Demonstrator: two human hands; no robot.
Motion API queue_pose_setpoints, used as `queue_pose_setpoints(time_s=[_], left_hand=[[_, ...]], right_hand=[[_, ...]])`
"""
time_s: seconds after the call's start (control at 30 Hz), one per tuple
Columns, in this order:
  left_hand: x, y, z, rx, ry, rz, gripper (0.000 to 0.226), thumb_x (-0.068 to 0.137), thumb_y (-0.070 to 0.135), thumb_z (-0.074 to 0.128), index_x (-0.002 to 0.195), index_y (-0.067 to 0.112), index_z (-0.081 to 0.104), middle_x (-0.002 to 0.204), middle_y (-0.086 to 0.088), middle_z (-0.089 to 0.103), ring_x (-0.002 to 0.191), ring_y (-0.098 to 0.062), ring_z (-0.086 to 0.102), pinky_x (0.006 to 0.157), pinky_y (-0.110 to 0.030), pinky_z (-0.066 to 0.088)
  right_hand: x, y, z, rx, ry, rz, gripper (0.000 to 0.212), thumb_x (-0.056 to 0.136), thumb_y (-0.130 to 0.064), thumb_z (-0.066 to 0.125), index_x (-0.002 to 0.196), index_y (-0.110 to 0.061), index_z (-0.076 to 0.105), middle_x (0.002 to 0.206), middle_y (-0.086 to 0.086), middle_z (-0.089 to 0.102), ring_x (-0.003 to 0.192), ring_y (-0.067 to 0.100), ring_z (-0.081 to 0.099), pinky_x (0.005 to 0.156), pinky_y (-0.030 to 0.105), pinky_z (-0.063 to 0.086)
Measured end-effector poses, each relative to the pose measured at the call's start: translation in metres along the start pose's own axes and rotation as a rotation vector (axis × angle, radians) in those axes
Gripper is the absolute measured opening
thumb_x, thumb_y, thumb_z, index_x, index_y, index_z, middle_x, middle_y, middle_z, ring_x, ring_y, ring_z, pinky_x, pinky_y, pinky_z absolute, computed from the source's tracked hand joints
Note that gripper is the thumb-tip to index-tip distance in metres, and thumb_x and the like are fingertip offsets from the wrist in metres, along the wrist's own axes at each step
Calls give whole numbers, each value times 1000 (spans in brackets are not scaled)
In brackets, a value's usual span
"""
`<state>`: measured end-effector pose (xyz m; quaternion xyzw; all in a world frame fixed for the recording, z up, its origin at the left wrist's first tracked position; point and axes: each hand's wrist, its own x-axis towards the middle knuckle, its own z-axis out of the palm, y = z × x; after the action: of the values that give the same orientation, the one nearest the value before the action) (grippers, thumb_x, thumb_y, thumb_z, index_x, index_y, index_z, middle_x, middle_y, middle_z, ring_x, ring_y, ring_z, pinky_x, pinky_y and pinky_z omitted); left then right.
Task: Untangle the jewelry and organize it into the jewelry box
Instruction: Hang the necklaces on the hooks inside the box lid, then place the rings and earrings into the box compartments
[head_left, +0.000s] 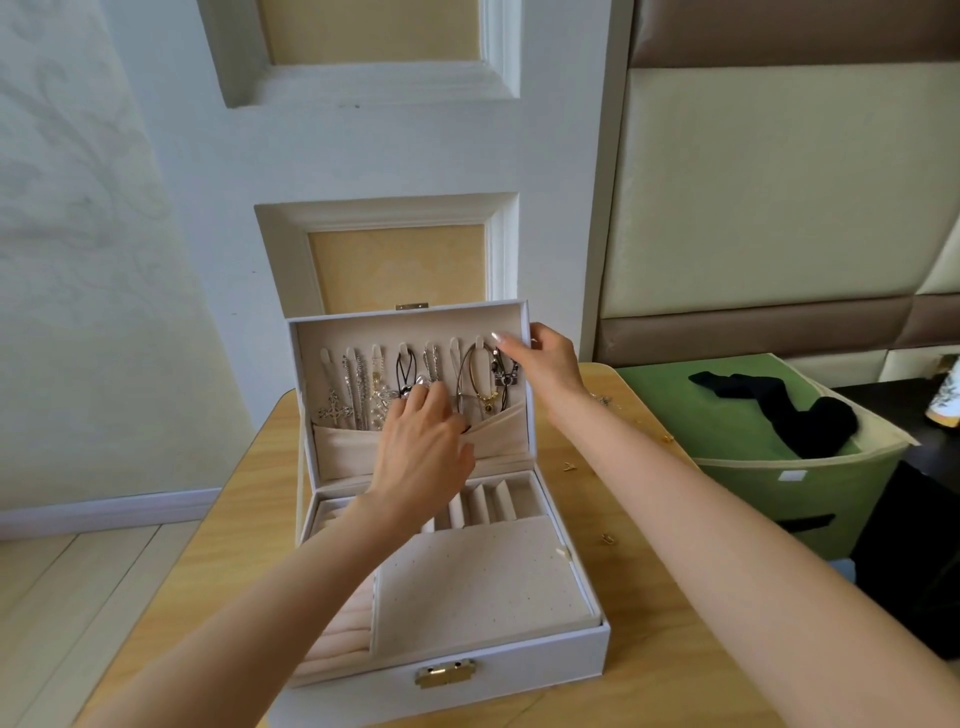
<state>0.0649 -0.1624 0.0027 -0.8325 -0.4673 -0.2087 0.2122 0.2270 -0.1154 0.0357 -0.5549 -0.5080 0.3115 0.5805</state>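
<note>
From the head view, the white jewelry box (519, 670) is sitting open on the wooden desk (649, 649), its lid (415, 325) standing upright with a row of necklaces hanging from hooks.

The left hand (423, 447) is reaching into the middle of the lid. Its fingers are curling round a glinting pendant (422, 383) while the thumb is lying at the edge of the fabric pocket (343, 447).

The right hand (548, 364) is working at the last hook on the right, pinching the dark cord necklace (506, 379) that carries a small camera-like charm.

A bangle and a gold chain are hanging just beside that cord and touching it. Any sideways tug is likely to snag them together again or lift a neighbour off its hook.

Small gold pieces (569, 466) are lying loose on the desk near the right forearm, so a sweep of that arm could be knocking them to the floor.
</note>
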Motion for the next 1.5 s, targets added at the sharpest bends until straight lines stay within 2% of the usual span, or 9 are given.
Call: queue_pose_setpoints(time_s=[0.1,0.2,0.4,0.57,0.93,1.17,1.3,1.4,1.5], left_hand=[[2,-3,5,-126,-104,-47,32,93,36,47,114,14,56,111,-1,58,104,-20,53,90,-30,38],[3,-5,9,-284,-158,-142,32,93,34,48,117,12,43,102,-6,66,87,-27,62,77,-35,48],[12,-6,6,-230,-289,-89,29,93,33,47,106,9,57,101,-8,60,92,-27,60,72,-30,44],[7,-2,10,-365,-141,-162,27,91,27,51,109,8,43,102,-9,65,84,-29,63,70,-36,48],[10,-12,22,-232,-250,-96,29,89,30,50,110,15,63,102,-9,56,97,-27,48,73,-28,32],[6,-7,2,-181,-195,-179,33,91,35,52,116,14,57,118,-8,54,112,-27,46,94,-37,36],[11,6,-10,-56,-150,-163,38,91,36,52,124,17,52,120,-7,46,115,-26,38,97,-35,31],[21,37,-14,-367,-65,-6,31,91,20,54,119,8,53,112,-9,58,105,-25,50,92,-34,41],[40,76,-8,-590,-421,102,32,92,19,56,122,8,49,113,-7,64,103,-22,58,88,-31,46]], right_hand=[[-17,7,1,-132,72,-56,61,80,-41,70,130,-17,44,117,-3,52,107,16,52,91,34,45],[-45,24,-9,-358,338,-533,31,83,-12,65,113,-11,56,108,1,58,92,18,57,79,33,50],[-73,43,-9,-740,-94,-860,33,75,7,64,103,-11,68,104,2,67,84,15,64,76,31,55],[-75,36,-7,-850,-220,-774,30,81,0,57,109,-9,62,110,4,57,87,21,60,72,28,50],[-73,36,6,-816,-284,-642,35,80,2,54,112,-12,50,116,4,48,84,25,59,67,40,53],[-92,32,-20,-602,-305,-698,31,78,17,54,104,2,62,110,13,56,87,0,48,81,-4,32],[-84,39,-62,-729,-261,-532,24,87,4,52,103,-10,65,112,0,60,73,-2,51,70,12,46],[-62,54,-100,-686,-132,-352,25,91,-3,50,107,-14,66,115,0,63,95,15,61,88,32,51],[-39,66,-133,-738,-89,-138,34,94,-1,45,123,-13,58,131,5,54,119,20,51,103,30,39]])
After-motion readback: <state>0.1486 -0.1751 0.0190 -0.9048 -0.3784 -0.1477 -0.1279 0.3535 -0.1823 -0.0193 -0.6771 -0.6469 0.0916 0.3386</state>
